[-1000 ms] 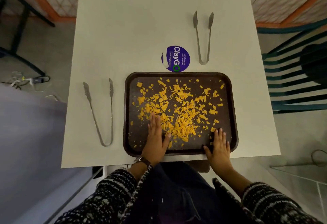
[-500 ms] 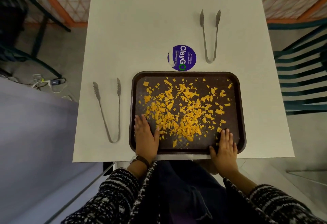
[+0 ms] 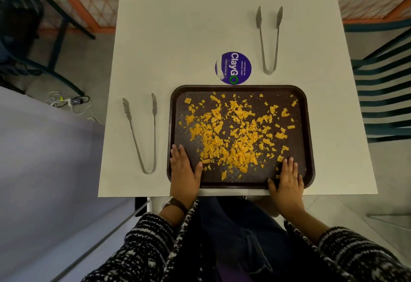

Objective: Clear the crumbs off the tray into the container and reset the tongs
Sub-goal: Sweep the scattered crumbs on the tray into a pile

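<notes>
White table: brown tray strewn with orange crumbs, tongs alongside. Left hand and right hand flat on near tray corners, open-palmed, gripping nothing.

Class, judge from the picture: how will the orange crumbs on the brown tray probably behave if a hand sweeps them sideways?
The crumbs look like thin, loose flakes, so they would probably slide easily and scatter. Being jagged and uneven, some may snap smaller. The tray has a raised rim, likely stopping them at the edge.

This looks like an office pantry or canteen. A round sticker on the white table reads "ClayGo", urging clean pantries. A slatted chair stands beside it.
</notes>
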A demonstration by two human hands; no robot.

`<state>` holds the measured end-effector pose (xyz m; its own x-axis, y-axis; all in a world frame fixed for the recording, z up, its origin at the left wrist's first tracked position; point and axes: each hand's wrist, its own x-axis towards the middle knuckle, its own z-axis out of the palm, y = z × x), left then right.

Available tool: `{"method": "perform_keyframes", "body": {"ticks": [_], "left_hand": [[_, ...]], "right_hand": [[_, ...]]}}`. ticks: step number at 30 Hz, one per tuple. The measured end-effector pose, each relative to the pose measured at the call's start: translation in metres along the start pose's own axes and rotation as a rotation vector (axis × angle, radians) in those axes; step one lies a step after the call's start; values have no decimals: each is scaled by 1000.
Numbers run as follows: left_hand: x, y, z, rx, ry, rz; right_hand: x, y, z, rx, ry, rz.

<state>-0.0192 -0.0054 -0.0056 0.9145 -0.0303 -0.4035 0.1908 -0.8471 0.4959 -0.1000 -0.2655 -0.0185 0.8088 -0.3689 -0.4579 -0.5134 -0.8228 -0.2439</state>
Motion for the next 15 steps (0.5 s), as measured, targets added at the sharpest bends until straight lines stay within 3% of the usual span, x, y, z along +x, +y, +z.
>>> {"method": "perform_keyframes", "body": {"ticks": [3, 15], "left_hand": [[-3, 3, -5, 117, -68, -37], [-30, 31, -12, 224, -461, -363]], "right_hand": [[0, 0, 0, 2, -3, -5], [-4, 0, -4, -28, -52, -21]]}}
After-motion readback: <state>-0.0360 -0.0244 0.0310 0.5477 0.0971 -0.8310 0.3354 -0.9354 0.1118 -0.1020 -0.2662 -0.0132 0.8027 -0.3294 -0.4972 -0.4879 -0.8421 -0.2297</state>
